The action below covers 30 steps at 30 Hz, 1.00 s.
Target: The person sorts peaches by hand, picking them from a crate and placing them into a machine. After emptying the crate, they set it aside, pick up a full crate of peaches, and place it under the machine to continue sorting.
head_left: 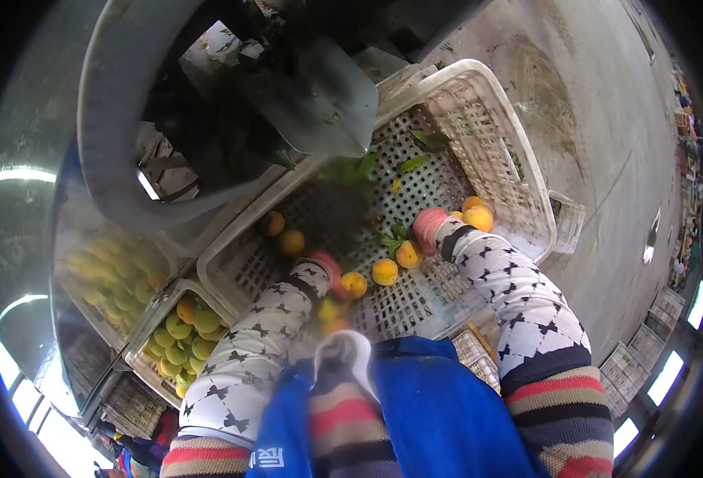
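Basket (541, 183) of pale, slotted plastic lies across the person's front, its long axis slanting away toward its right end. Both hands reach over its near side, wearing pink gloves. The left hand (327, 269) is toward the basket's left end and the right hand (429, 229) is further along toward the right end; wrists and glove backs hide the fingers, so from where I stand I can't tell whether either is spread, narrowed or closed on anything.

Between the hands, three orange fruits lie on the basket floor in a short row, roughly along that same axis. The left fruit (355, 284) is nearest the left hand, the right fruit (408, 254) sits close by the right hand, and the middle fruit (384, 272) lies between them. Being round, they have no long axis of their own. Toward the basket's right end, more fruit (477, 219) clusters just past the right hand; toward its left end, a pair (291, 242) lies beyond the left hand. Leaves (412, 164) are scattered nearer the basket's far side. Outside its left end stands a crate of greenish fruit (180, 327).
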Motion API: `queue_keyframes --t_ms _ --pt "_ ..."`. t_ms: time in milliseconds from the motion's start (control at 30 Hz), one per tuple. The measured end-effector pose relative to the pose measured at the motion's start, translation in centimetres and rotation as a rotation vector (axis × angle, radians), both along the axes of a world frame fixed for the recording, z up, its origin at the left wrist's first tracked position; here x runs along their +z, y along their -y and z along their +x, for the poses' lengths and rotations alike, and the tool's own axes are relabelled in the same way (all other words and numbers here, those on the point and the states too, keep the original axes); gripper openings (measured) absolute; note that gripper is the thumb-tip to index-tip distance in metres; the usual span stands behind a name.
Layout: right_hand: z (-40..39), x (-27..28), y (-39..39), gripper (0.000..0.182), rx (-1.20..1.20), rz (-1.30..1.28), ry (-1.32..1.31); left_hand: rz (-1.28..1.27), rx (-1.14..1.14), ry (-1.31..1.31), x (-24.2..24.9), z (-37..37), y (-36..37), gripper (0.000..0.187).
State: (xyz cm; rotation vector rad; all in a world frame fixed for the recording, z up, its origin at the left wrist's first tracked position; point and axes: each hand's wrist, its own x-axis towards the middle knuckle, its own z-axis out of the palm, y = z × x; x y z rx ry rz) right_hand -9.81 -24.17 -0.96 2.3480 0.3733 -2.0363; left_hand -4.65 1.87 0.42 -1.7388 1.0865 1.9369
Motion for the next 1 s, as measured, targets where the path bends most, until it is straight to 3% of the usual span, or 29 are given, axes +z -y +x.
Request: queue_keyframes --t_ms 100,133,200,267,300,400,433,533,800,900,1000 --pt "1.2 4.4 2.1 0.054 -0.461 0.082 0.161 -0.041 -0.108 -0.025 -3.0 -2.2 -0.6 0.073" --pt "1.4 5.7 2.7 0.074 -0.606 0.13 0.253 0.004 -0.139 -0.03 -1.1 -1.6 0.3 0.083" --pt "1.2 10.0 3.4 0.077 -0.933 0.482 0.402 -0.283 -0.053 0.24 -7.6 -7.3 -5.1 0.055" --pt "1.4 14.9 3.0 0.07 -1.125 0.764 0.594 -0.12 -0.159 0.026 -2.4 -1.7 -2.0 0.114" --pt "1.7 17.5 2.6 0.067 -1.166 0.849 0.711 -0.113 -0.155 -0.023 -2.3 -1.1 -2.0 0.109" --pt "3.4 24.5 0.7 0.068 -1.027 0.912 1.1 -0.127 -0.133 -0.108 -1.2 -0.4 -2.5 0.095" --pt "3.9 25.5 0.0 0.069 -0.928 0.864 1.233 -0.186 -0.148 -0.091 1.1 0.1 -2.4 0.074" --pt "6.4 28.2 -2.4 0.074 -0.653 0.718 1.554 -0.233 -0.131 -0.071 2.5 -0.1 -2.5 0.074" --pt "10.5 28.1 -7.5 0.077 -0.591 0.495 1.69 -0.263 -0.064 -0.051 0.6 -2.5 -1.2 0.073" --pt "11.5 27.3 -8.3 0.073 -0.709 0.523 1.763 -0.266 -0.055 -0.059 -0.4 -3.2 -0.7 0.073" --pt "16.8 25.0 -9.1 0.058 -0.632 0.396 1.788 -0.269 -0.057 -0.073 -1.5 -4.0 -0.1 0.073"
